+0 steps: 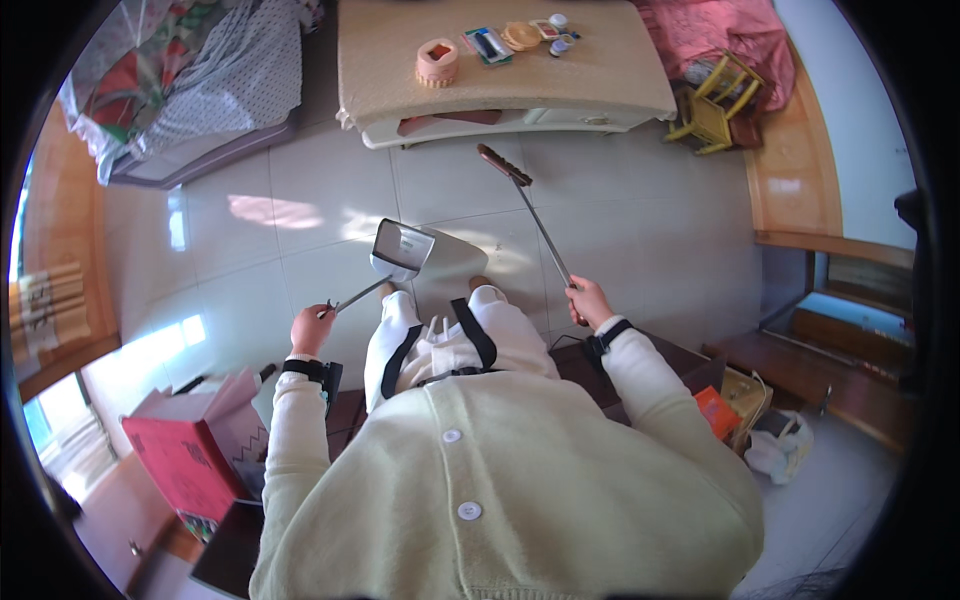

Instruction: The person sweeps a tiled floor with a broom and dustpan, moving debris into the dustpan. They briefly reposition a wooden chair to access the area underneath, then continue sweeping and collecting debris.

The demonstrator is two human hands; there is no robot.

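In my left hand [312, 328] I grip the thin handle of a dustpan [402, 270], its fingers wrapped round the end. The pale pan with a dark rim hangs just ahead of my feet; whether it touches the floor I cannot tell. My right hand [590, 302] is closed round the handle of a long-handled broom [540, 225]. The broom's brown bristle head points forward, near the front of the low table, apart from the dustpan.
A cloth-covered table [380, 85] ahead bears a pink round container [437, 62] and several small items. At the far right stands a small yellow chair [705, 115]. A draped bed or sofa [220, 90] is at far left, a red box [180, 460] at near left. Tiled floor [330, 180] lies between.
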